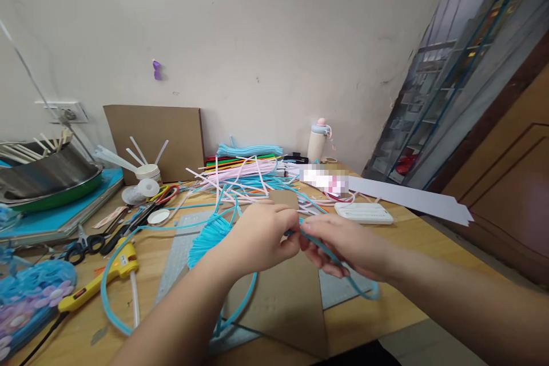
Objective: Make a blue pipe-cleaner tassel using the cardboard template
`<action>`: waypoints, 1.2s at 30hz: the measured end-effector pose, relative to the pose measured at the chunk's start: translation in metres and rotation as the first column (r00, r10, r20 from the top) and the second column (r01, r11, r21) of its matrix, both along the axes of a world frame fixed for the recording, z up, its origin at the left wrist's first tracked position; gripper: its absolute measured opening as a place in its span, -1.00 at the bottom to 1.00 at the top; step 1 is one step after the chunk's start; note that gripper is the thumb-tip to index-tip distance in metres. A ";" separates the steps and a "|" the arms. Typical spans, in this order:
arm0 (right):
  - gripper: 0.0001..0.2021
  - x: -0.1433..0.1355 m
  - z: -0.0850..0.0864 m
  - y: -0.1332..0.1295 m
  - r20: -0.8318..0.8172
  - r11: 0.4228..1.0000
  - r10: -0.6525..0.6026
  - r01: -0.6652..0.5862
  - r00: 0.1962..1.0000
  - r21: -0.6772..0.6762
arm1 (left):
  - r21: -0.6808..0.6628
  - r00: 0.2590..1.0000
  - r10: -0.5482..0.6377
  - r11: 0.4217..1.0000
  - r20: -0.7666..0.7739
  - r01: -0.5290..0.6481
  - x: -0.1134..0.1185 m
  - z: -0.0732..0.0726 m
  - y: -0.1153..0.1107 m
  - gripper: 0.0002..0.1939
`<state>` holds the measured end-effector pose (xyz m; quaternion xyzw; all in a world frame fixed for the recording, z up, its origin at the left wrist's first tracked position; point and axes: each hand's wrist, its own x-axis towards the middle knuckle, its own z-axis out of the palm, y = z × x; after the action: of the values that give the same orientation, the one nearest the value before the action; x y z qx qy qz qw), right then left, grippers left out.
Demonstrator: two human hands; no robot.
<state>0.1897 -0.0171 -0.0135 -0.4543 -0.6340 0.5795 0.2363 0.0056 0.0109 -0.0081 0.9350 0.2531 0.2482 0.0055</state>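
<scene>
Both my hands meet above the middle of the table, gripping a blue pipe cleaner [323, 249]. My left hand [263, 234] is closed, its thumb and fingers pinched together on the strand. Beside it, my right hand [343, 243] has its fingers curled around the same strand, whose loose end bends out below the wrist. To the left of my left hand lies a bundle of wound blue pipe cleaners [209, 238], with long loops trailing from it. Under the hands is a brown cardboard sheet [283, 309] on a grey cutting mat [174, 260].
A yellow glue gun [98, 281], black scissors [86, 243] and a blue flowered piece [38, 303] lie at left. Behind are piled pipe cleaners [244, 170], a metal pot [51, 174] and a bottle [317, 142]. A white case [364, 213] sits at right.
</scene>
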 end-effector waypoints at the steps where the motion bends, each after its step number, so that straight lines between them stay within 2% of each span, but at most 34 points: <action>1: -0.71 -0.001 0.002 0.000 -0.112 0.971 0.007 -0.034 0.994 -0.238 | 0.043 1.000 -0.015 0.999 -0.020 0.016 0.000 0.002 -0.001 -0.93; 2: -0.71 -0.001 0.004 0.001 -0.206 0.910 -0.012 -0.075 0.978 -0.409 | 0.088 0.999 -0.021 0.996 -0.039 0.024 -0.001 0.004 -0.002 -0.92; 3: -0.73 0.000 0.006 0.002 -0.274 0.851 -0.047 -0.104 0.961 -0.514 | 0.133 0.998 -0.018 0.991 -0.059 0.026 -0.001 0.005 -0.004 -0.90; 5: -0.80 0.001 0.008 0.004 -0.338 0.786 -0.123 -0.116 0.933 -0.608 | 0.207 0.995 0.003 0.978 -0.096 0.017 -0.002 0.008 -0.007 -0.85; 7: -0.84 0.000 0.008 0.005 -0.342 0.783 -0.176 -0.079 0.923 -0.617 | 0.235 0.993 0.026 0.972 -0.111 0.001 -0.003 0.009 -0.010 -0.84; 10: -0.83 -0.003 0.006 0.004 -0.294 0.851 -0.177 -0.004 0.939 -0.524 | 0.202 0.995 0.036 0.979 -0.092 -0.017 -0.002 0.010 -0.012 -0.86; 12: -0.81 -0.005 0.004 0.002 -0.224 0.933 -0.131 0.044 0.966 -0.358 | 0.168 0.996 0.031 0.986 -0.078 -0.017 -0.001 0.009 -0.012 -0.87; 14: -0.81 -0.004 0.000 -0.001 -0.072 0.996 -0.095 0.094 0.993 -0.012 | 0.137 0.997 0.009 0.991 -0.077 0.001 0.001 0.007 -0.011 -0.89; 15: -0.82 -0.002 -0.003 -0.003 0.029 0.971 -0.101 0.093 0.994 0.220 | 0.117 0.997 -0.005 0.993 -0.079 0.014 0.002 0.006 -0.011 -0.89; 16: -0.82 0.000 -0.006 -0.006 0.131 0.895 -0.124 0.054 0.984 0.443 | 0.087 0.996 -0.020 0.996 -0.083 0.027 0.003 0.005 -0.010 -0.90; 17: -0.82 0.003 -0.009 -0.008 0.217 0.785 -0.155 -0.013 0.964 0.619 | 0.044 0.996 -0.036 0.998 -0.082 0.039 0.003 0.003 -0.010 -0.91; 18: -0.82 0.006 -0.012 -0.011 0.283 0.680 -0.176 -0.091 0.943 0.728 | -0.017 0.996 -0.055 0.998 -0.077 0.054 0.004 0.002 -0.009 -0.91; 19: -0.81 0.008 -0.015 -0.014 0.327 0.607 -0.185 -0.154 0.927 0.780 | -0.092 0.995 -0.075 0.993 -0.069 0.068 0.004 0.001 -0.009 -0.91; 20: -0.80 0.010 -0.017 -0.017 0.348 0.579 -0.184 -0.184 0.919 0.794 | -0.168 0.994 -0.089 0.983 -0.058 0.079 0.004 0.000 -0.009 -0.91; 21: -0.80 0.011 -0.017 -0.019 0.341 0.595 -0.181 -0.174 0.922 0.785 | -0.231 0.994 -0.097 0.969 -0.047 0.084 0.004 0.000 -0.009 -0.90; 22: -0.81 0.012 -0.017 -0.020 0.313 0.654 -0.172 -0.129 0.934 0.746 | -0.271 0.995 -0.095 0.959 -0.035 0.082 0.004 0.000 -0.009 -0.89; 23: -0.81 0.011 -0.015 -0.021 0.265 0.749 -0.161 -0.057 0.951 0.661 | -0.283 0.996 -0.088 0.956 -0.027 0.077 0.003 0.001 -0.009 -0.90; 24: -0.81 0.011 -0.013 -0.022 0.196 0.858 -0.148 0.028 0.969 0.513 | -0.268 0.997 -0.080 0.961 -0.019 0.072 0.003 0.002 -0.010 -0.90; 25: -0.81 0.010 -0.010 -0.022 0.108 0.947 -0.136 0.097 0.985 0.306 | -0.232 0.997 -0.077 0.970 -0.008 0.073 0.002 0.004 -0.010 -0.90; 26: -0.82 0.009 -0.007 -0.021 0.006 0.989 -0.132 0.131 0.991 0.066 | -0.189 0.997 -0.083 0.979 0.002 0.081 0.002 0.006 -0.010 -0.90; 27: -0.83 0.009 -0.004 -0.020 -0.097 0.978 -0.138 0.121 0.986 -0.167 | -0.148 0.996 -0.094 0.984 0.007 0.094 0.001 0.008 -0.011 -0.90; 28: -0.84 0.009 -0.002 -0.019 -0.189 0.929 -0.154 0.077 0.970 -0.361 | -0.113 0.995 -0.103 0.988 0.007 0.103 0.000 0.010 -0.011 -0.90; 30: -0.86 0.009 0.002 -0.017 -0.318 0.810 -0.189 -0.035 0.929 -0.585 | -0.065 0.994 -0.106 0.992 -0.004 0.105 -0.001 0.013 -0.012 -0.89; 32: -0.87 0.009 0.004 -0.015 -0.374 0.738 -0.214 -0.101 0.902 -0.667 | -0.061 0.996 -0.090 0.994 -0.006 0.089 -0.001 0.014 -0.014 -0.90; 33: -0.88 0.009 0.005 -0.014 -0.387 0.729 -0.228 -0.107 0.893 -0.676 | -0.073 0.997 -0.083 0.994 0.005 0.083 -0.001 0.015 -0.014 -0.89; 36: -0.88 0.007 0.004 -0.014 -0.394 0.752 -0.276 -0.059 0.877 -0.656 | -0.122 0.995 -0.082 0.989 0.052 0.087 -0.001 0.013 -0.014 -0.85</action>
<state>0.1969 -0.0308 -0.0096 -0.3912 -0.2883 0.8393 0.2437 0.0047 -0.0034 0.0052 0.9367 0.2281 0.2532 0.0802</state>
